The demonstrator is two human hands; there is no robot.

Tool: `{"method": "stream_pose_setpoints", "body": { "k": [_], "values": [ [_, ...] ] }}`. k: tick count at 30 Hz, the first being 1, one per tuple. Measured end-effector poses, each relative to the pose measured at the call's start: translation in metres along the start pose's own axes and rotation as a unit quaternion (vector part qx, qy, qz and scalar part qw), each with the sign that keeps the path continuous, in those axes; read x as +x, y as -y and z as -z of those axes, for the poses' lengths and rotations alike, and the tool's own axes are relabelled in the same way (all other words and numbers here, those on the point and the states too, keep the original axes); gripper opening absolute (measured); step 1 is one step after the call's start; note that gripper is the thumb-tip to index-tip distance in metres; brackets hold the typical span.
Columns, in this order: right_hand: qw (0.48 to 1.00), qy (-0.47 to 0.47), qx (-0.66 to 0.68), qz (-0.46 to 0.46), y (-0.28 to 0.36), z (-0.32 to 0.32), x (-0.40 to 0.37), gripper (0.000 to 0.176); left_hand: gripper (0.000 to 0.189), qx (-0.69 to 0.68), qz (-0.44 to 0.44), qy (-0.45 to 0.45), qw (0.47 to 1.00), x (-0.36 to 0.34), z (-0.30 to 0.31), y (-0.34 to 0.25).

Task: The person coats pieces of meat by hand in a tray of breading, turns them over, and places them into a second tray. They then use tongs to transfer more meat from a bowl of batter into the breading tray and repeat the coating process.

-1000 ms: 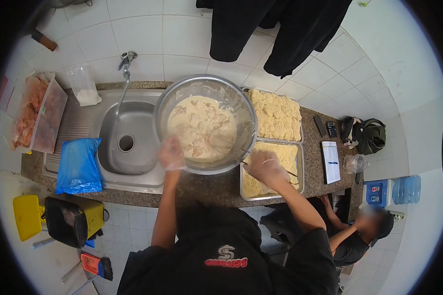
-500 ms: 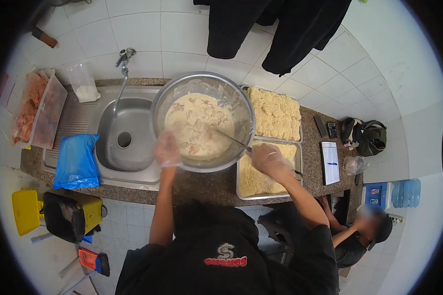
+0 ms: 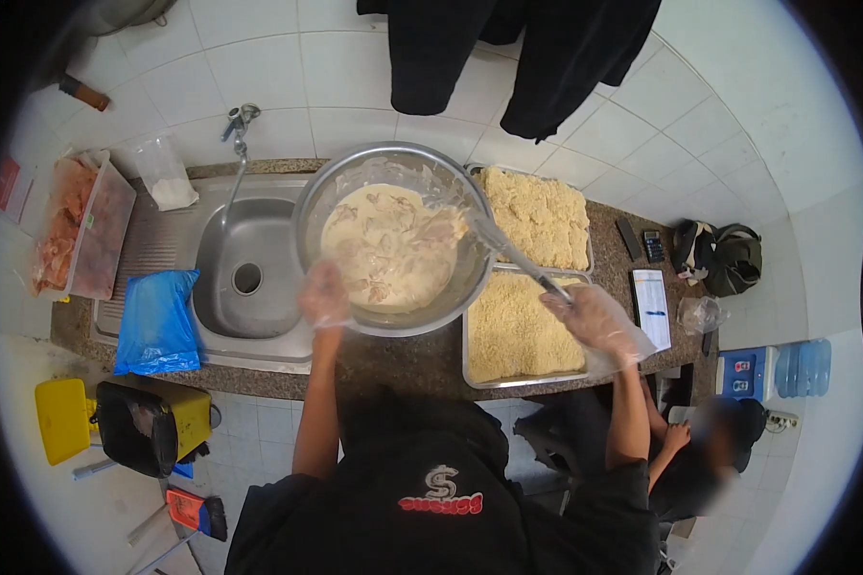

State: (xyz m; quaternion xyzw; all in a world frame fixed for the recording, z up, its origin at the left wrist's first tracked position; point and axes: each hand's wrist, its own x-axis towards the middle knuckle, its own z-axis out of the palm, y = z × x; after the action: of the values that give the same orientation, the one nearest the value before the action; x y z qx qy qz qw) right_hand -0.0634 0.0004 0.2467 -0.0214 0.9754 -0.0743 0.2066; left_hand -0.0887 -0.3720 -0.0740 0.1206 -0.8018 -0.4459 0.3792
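A big metal bowl [image 3: 312,192] holds pieces of meat [image 3: 393,244], seemingly chicken, in a creamy pale batter. My left hand [image 3: 324,295], in a clear plastic glove, grips the bowl's near left rim; its fingers are slightly blurred. In my gloved right hand [image 3: 594,321] is a long metal utensil [image 3: 527,264], slanting over the bowl's right rim. Its far end is by the meat at the right side, too smeared to tell its exact kind. Below it lies a tray [image 3: 525,381] of yellowish crumbs [image 3: 523,331]; behind that, another tray carries crumb-coated pieces [image 3: 537,216].
Left of the bowl are a steel sink [image 3: 244,307], a blue bag [image 3: 158,321] and a plastic tub of raw meat [image 3: 110,225]. A notepad [image 3: 651,307] and a phone-like black object [image 3: 627,240] lie right. Another person [image 3: 690,460] sits lower right.
My right hand has moved right, drawing the utensil from the middle of the batter up to the bowl's right rim. My left hand stays at the rim.
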Motion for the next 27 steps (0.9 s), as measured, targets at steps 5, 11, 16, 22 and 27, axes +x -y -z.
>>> {"method": "stream_pose_setpoints", "body": {
  "k": [5, 11, 16, 22, 27],
  "values": [
    [0.996, -0.043, 0.018, -0.078, -0.037, 0.019, -0.049, 0.060, 0.014, -0.034, 0.051, 0.048, 0.997, 0.003, 0.003, -0.001],
    [0.980, -0.117, -0.075, -0.145, -0.077, 0.010, -0.112, 0.053, 0.019, -0.130, 0.096, 0.119, 0.980, 0.027, 0.028, -0.081],
    [0.967, -0.087, -0.191, -0.143, -0.082, -0.030, -0.109, 0.051, 0.030, -0.266, 0.181, 0.199, 0.926, 0.061, 0.089, -0.208],
    [0.979, -0.064, -0.116, -0.152, -0.048, -0.038, -0.085, 0.052, 0.073, -0.786, -0.030, 0.250, 0.565, 0.072, 0.132, -0.300],
    [0.991, -0.072, -0.098, -0.052, -0.019, -0.060, -0.056, 0.050, 0.072, -0.721, 0.012, 0.168, 0.672, 0.047, 0.163, -0.271]
  ]
}}
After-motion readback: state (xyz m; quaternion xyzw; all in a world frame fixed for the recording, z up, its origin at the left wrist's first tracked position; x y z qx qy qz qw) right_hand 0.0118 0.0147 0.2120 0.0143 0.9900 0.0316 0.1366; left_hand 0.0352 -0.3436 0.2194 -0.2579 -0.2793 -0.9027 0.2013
